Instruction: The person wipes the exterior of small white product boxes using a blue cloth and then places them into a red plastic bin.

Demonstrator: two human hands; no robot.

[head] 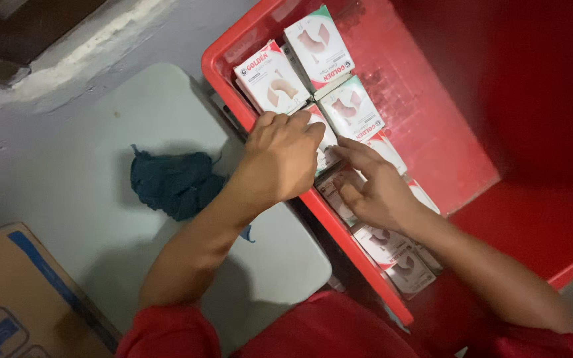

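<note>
Head view: small white cardboard boxes (pixel 349 109) with red or green trim and a tan pipe-fitting picture are packed in rows along the near wall of a red plastic crate (pixel 432 132). One box is pinched by the left hand (pixel 280 162); another is pressed by the right hand (pixel 376 189), fingers spread. Lower boxes are hidden by the forearm. A dark blue rag (pixel 174 182) lies on the pale table (pixel 101 219).

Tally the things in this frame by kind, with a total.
Small white boxes with red or green trim, in the crate: at least 8 in view, some hidden under the hands
Red plastic crate: 1
Dark blue cloth: 1
Pale round-cornered tabletop: 1
Brown cardboard carton: 1
Hands: 2, left hand and right hand, both on the boxes
Total: at least 14
</note>
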